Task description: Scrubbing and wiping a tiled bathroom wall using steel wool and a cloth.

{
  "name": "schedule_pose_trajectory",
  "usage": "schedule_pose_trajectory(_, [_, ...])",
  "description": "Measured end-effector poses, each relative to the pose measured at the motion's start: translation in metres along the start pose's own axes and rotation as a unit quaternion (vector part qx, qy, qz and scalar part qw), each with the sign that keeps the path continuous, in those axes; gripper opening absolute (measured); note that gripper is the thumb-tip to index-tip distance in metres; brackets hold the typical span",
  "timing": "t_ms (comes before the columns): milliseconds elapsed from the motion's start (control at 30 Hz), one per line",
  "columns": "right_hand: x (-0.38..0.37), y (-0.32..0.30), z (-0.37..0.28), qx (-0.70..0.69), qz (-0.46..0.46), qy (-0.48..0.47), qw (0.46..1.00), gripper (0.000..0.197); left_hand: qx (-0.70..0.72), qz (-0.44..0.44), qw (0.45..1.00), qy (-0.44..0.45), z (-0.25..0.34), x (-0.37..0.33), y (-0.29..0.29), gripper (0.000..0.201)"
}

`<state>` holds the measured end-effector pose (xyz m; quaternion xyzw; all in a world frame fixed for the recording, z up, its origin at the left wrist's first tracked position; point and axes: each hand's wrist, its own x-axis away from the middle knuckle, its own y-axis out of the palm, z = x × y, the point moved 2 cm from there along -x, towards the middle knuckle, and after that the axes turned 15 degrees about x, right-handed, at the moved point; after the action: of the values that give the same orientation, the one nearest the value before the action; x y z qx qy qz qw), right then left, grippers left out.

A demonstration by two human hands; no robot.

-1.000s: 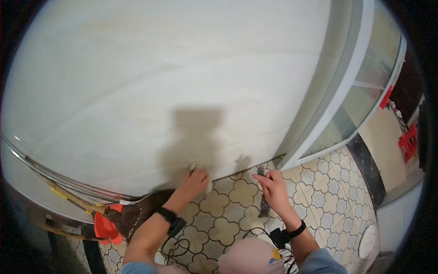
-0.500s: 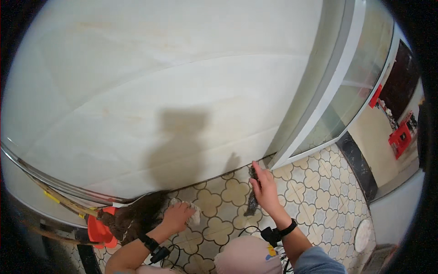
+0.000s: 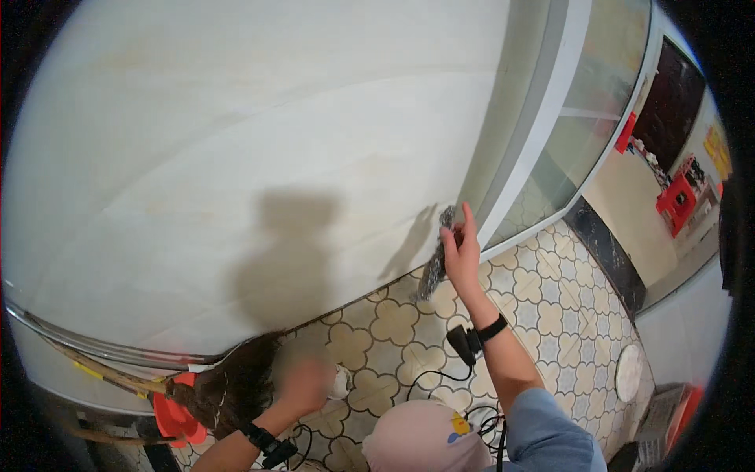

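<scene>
My right hand [image 3: 465,253] is closed on a dark grey, speckled, fuzzy strip [image 3: 431,277], with the index finger stretched up. It holds the strip tilted beside the pale wall and the white door frame. What kind of thing the strip is, I cannot make out. Low at the left, my left hand [image 3: 305,381] is blurred over a crumpled whitish rag [image 3: 340,383], which shows past its right side. The hand looks closed round the rag, its fingers indistinct. Right beside it lie the dark bristles of a broom [image 3: 236,385].
A red dustpan [image 3: 177,413] stands under the broom, near metal poles [image 3: 102,342] along the wall. A glass door [image 3: 582,141] with a white frame [image 3: 543,94] rises at the right. Beyond a black threshold [image 3: 605,252] stands a red stool [image 3: 678,203]. A round white cover [image 3: 628,374] lies on the tiles.
My right hand has risen from floor level toward the wall, bringing the dark strip up with it. My left hand stays low by the broom, with the rag. The view has turned slightly right.
</scene>
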<state>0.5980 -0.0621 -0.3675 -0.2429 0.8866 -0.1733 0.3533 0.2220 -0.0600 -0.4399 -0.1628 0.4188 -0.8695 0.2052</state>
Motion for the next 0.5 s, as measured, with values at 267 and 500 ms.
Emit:
schedule_pose_trajectory(267, [-0.048, 0.02, 0.02, 0.05, 0.083, 0.005, 0.995, 0.048, 0.005, -0.03, 0.999, -0.026, -0.006, -0.003, 0.01, 0.06])
schedule_pose_trajectory(500, [-0.063, 0.037, -0.008, 0.144, 0.169, -0.13, 0.966, 0.05, 0.012, -0.026, 0.999, -0.025, -0.005, -0.002, 0.013, 0.053])
